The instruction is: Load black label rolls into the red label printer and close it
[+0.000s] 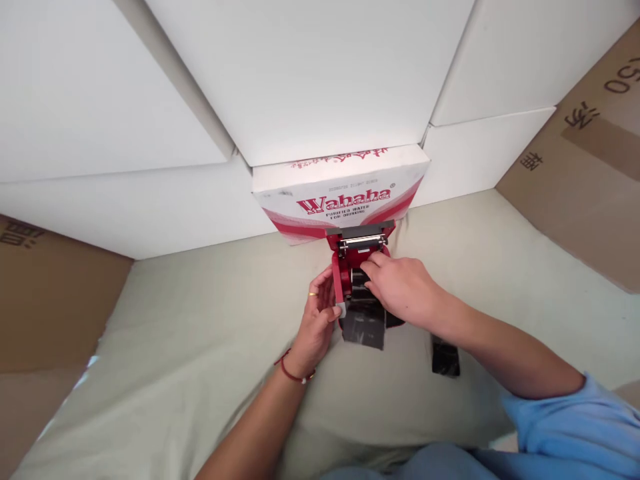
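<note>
A small red device that looks like a label printer (340,283) stands in the middle, its hinged lid (361,233) raised to show a dark roller. Inside its body sits a black roll (359,283), and a wide black strip (364,323) hangs out of the front. My left hand (320,310) grips the printer's left side, thumb on a grey corner. From the right, my right hand (395,283) reaches into the compartment with bent fingers on the roll; the fingertips are partly hidden. A loose black piece (445,358) lies on the cloth below my right forearm.
A white and red Wahaha water box (345,193) lies right behind the printer, against white panels (320,73). Brown cardboard boxes stand at the left (50,300) and right (585,153). Pale green cloth (190,333) covers the surface, with some wrinkles.
</note>
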Motion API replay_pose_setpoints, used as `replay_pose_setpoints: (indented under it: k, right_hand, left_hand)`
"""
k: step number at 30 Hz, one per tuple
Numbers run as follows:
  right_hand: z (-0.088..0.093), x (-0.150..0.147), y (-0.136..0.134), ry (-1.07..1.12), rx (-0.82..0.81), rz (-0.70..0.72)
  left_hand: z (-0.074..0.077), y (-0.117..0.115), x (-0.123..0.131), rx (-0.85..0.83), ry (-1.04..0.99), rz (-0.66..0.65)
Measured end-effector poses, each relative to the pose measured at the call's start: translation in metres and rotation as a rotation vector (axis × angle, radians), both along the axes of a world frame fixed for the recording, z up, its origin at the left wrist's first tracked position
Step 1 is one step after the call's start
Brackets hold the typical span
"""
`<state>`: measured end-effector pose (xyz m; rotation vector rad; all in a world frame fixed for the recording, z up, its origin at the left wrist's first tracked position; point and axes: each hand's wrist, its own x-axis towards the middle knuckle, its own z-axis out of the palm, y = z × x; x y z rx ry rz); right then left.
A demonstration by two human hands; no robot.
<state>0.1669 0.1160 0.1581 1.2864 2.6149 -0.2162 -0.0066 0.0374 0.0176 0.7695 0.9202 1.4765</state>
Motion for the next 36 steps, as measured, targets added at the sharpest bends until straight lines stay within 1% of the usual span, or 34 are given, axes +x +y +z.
replay_pose_setpoints:
  k: [3,6,8,9,11,12,14,15,16,18,19,20,22,24,25,27,30,32,36]
  right_hand:
    - [-0.003,-0.006,0.006,-0.021,0.016,0.002]
    - [-0.008,-0.01,0.016,0.004,0.015,0.009]
    - [-0.013,-0.013,0.022,0.025,0.002,-0.007]
    - [-0.016,-0.014,0.024,0.036,-0.002,-0.021]
    - [-0.02,-0.016,0.027,0.056,-0.009,-0.053]
    - [-0.02,-0.015,0.027,0.069,-0.009,-0.066]
    - [-0.019,-0.009,0.025,0.144,-0.022,-0.053]
    - [-0.016,-0.004,0.023,0.216,-0.048,-0.023]
    - [-0.012,0.002,0.02,0.311,-0.091,0.016]
    - [-0.002,0.017,0.016,0.572,-0.173,0.062]
    - [0.003,0.024,0.015,0.719,-0.168,0.042]
    - [0.007,0.03,0.016,0.865,-0.115,-0.01]
    - [0.009,0.04,0.024,1.102,0.103,-0.159]
    - [0.002,0.043,0.04,1.182,0.308,-0.254]
    - [-0.005,0.042,0.049,1.173,0.356,-0.266]
    - [-0.02,0.04,0.065,1.108,0.363,-0.236]
    - [-0.037,0.035,0.073,1.038,0.276,-0.164]
    - [-0.04,0.035,0.067,1.038,0.222,-0.134]
    - [-0.034,0.044,0.041,1.057,0.135,-0.085]
  left_hand:
    - [-0.001,0.001,0.0,0.006,-0.004,0.003]
    - [-0.007,0.003,0.0,0.023,0.019,-0.006]
    - [-0.012,0.0,0.0,0.056,0.083,0.003]
    - [-0.015,-0.002,0.0,0.089,0.142,0.03]
    - [-0.017,-0.009,0.001,0.202,0.341,0.148]
    - [-0.017,-0.013,0.001,0.299,0.474,0.241]
    - [-0.014,-0.022,0.001,0.556,0.781,0.346]
    - [-0.011,-0.025,0.001,0.676,0.905,0.358]
    - [-0.008,-0.027,0.002,0.752,0.989,0.348]
    - [-0.004,-0.029,0.004,0.827,1.105,0.295]
    - [-0.002,-0.029,0.006,0.835,1.137,0.274]
    - [-0.001,-0.029,0.008,0.835,1.16,0.26]
    - [0.001,-0.027,0.011,0.819,1.194,0.257]
    - [0.002,-0.025,0.013,0.802,1.228,0.272]
    - [0.002,-0.025,0.014,0.793,1.246,0.285]
    - [0.004,-0.026,0.016,0.788,1.272,0.33]
    - [0.007,-0.029,0.017,0.815,1.304,0.402]
    - [0.009,-0.03,0.018,0.835,1.328,0.438]
    - [0.009,-0.032,0.02,0.832,1.348,0.496]
